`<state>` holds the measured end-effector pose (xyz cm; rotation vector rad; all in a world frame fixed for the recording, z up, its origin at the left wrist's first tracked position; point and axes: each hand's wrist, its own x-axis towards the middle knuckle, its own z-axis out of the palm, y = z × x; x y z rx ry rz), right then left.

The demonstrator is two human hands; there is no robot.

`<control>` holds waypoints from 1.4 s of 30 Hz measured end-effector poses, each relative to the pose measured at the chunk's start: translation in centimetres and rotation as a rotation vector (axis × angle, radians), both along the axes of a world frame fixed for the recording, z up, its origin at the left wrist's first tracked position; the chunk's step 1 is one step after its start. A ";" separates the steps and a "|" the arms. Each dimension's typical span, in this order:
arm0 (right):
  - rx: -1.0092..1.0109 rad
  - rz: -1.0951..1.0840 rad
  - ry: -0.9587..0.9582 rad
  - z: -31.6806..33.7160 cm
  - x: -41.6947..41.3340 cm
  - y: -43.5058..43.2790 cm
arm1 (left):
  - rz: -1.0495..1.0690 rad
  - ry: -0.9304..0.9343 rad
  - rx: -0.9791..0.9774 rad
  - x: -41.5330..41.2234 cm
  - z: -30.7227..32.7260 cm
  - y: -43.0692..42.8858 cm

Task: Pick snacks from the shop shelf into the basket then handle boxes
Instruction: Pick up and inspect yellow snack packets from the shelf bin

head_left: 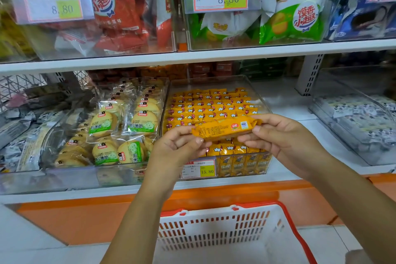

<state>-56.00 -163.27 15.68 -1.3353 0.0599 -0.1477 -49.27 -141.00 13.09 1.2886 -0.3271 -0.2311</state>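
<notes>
A long yellow snack packet (225,129) is held level in front of the lower shelf, back side toward me. My left hand (177,146) pinches its left end and my right hand (278,135) pinches its right end. Behind it stands a clear bin (252,90) packed with rows of the same yellow packets (214,105). A white basket with a red rim (287,216) sits below my arms; nothing shows in the part of its inside that I see.
Left of the yellow bin is a clear bin of round biscuit packs (120,135). A bin of black-and-white packets (360,118) stands at the right. The upper shelf holds red (120,17), green (293,23) and blue snack bags behind price tags. An orange base panel (85,221) runs under the shelf.
</notes>
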 end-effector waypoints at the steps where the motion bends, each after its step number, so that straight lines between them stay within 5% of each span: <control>1: -0.026 -0.011 -0.001 0.0 0.0 0.1 | 0.030 -0.004 0.020 0.0 -0.1 0.0; 18: -0.141 -0.120 -0.037 -0.4 0.0 1.0 | 0.225 -0.012 0.022 -0.5 -0.8 -1.5; 36: -0.090 0.019 -0.003 -0.2 -0.3 0.6 | 0.102 0.027 0.151 -0.3 -0.6 -1.0; 42: -0.219 -0.163 -0.026 0.0 -0.1 0.6 | 0.024 -0.110 0.296 -0.7 0.0 -1.4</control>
